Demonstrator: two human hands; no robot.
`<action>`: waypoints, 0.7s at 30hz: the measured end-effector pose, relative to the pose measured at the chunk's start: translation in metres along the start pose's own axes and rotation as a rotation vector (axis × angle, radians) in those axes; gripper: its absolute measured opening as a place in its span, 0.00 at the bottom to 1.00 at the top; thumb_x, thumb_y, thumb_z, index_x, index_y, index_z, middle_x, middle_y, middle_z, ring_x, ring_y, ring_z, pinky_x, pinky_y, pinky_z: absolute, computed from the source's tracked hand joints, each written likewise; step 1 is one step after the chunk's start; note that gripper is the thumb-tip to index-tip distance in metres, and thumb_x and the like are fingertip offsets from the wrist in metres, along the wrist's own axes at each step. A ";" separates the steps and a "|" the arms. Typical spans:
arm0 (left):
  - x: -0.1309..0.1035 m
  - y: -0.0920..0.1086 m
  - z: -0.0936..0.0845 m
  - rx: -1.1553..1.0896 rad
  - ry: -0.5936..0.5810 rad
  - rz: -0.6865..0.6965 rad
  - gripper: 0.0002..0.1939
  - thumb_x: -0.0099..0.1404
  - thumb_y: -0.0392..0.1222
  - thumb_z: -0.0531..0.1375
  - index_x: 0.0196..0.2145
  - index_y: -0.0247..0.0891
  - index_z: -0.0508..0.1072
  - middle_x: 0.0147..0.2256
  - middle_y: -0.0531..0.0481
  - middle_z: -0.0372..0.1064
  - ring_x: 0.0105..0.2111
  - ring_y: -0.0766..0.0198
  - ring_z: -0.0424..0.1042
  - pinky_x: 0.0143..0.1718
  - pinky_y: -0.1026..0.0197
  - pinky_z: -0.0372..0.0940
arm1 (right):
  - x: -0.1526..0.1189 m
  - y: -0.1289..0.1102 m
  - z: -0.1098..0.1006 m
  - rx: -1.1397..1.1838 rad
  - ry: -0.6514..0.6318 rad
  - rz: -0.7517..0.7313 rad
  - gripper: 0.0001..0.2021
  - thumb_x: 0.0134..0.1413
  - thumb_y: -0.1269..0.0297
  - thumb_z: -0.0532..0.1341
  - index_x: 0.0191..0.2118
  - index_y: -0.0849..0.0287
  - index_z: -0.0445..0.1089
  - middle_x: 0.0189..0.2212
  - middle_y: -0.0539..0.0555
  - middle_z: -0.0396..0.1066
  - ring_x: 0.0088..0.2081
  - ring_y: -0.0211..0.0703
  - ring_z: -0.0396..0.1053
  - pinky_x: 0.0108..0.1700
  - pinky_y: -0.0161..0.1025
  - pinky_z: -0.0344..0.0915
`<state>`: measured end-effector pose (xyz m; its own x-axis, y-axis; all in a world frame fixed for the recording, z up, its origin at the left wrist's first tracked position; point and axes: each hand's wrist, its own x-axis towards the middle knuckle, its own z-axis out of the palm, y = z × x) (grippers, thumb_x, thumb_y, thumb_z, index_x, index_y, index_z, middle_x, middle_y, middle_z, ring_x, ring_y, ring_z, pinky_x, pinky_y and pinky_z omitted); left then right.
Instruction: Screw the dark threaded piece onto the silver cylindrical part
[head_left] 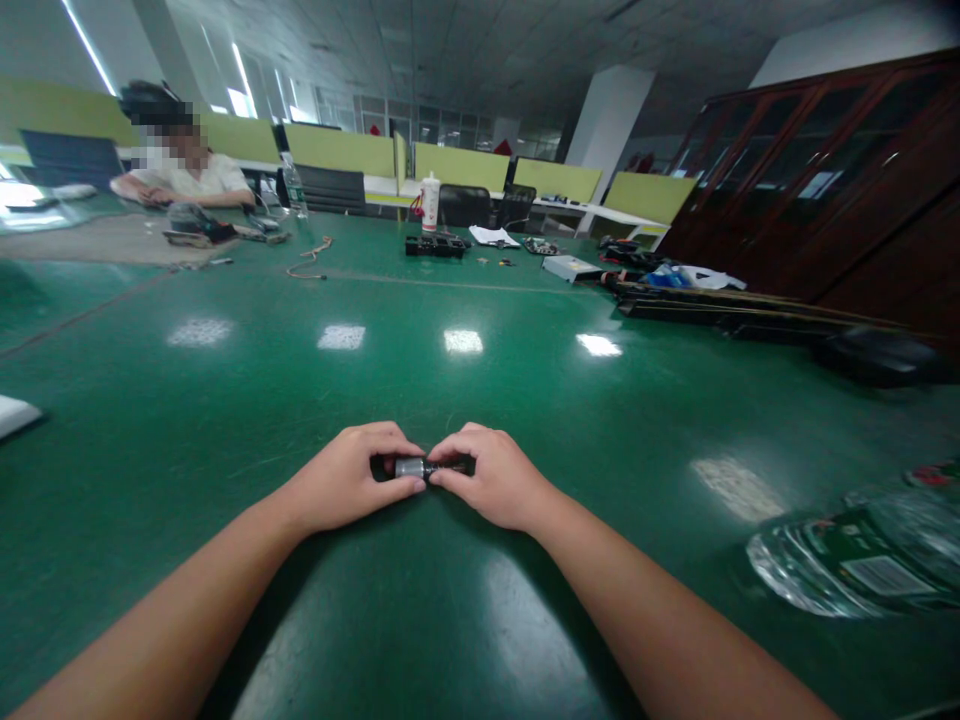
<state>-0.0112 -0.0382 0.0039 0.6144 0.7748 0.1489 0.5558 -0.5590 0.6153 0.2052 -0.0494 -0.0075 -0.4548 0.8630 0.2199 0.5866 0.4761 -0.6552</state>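
so it's a small cylinder (410, 468), shiny silver body with a darker, thinner section poking out the right end, lying pretty much sideways, pinched between both hands just over the green bench (420, 380)

A camera worn on a person's head looks forward and slightly down over a glossy green tabletop (450, 385) indoors.
From the table's near side, the single wide view takes in the bare left hand (341, 480) and bare right hand (495, 478) close up, just below centre. It reaches past the far edge to yellow-green partition panels (341, 150) and a grey ceiling (450, 45), with dark red-brown wooden cabinets (817, 160) at upper right.
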 end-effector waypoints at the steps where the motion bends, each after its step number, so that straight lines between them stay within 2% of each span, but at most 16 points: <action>1: 0.000 0.000 0.000 0.003 0.002 0.001 0.13 0.62 0.45 0.64 0.43 0.40 0.79 0.35 0.50 0.72 0.35 0.62 0.72 0.37 0.62 0.64 | 0.000 0.000 0.000 -0.013 0.001 -0.019 0.06 0.51 0.69 0.68 0.38 0.57 0.78 0.32 0.52 0.76 0.37 0.40 0.70 0.41 0.38 0.63; 8: -0.001 -0.001 0.001 0.022 -0.010 -0.009 0.13 0.60 0.44 0.65 0.42 0.40 0.79 0.36 0.50 0.73 0.36 0.61 0.72 0.38 0.62 0.64 | 0.000 0.003 0.002 -0.033 -0.005 -0.057 0.07 0.48 0.70 0.70 0.37 0.57 0.78 0.32 0.51 0.76 0.38 0.41 0.67 0.42 0.38 0.62; 21: 0.000 0.001 0.001 0.087 0.021 -0.009 0.11 0.60 0.46 0.65 0.38 0.38 0.78 0.32 0.51 0.72 0.32 0.62 0.71 0.34 0.63 0.62 | 0.000 0.003 0.001 -0.036 0.007 -0.044 0.06 0.51 0.70 0.68 0.37 0.58 0.78 0.33 0.51 0.76 0.38 0.41 0.67 0.42 0.39 0.62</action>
<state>-0.0102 -0.0384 0.0039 0.5978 0.7853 0.1609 0.6081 -0.5750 0.5473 0.2060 -0.0481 -0.0106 -0.4762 0.8422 0.2528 0.5900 0.5192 -0.6184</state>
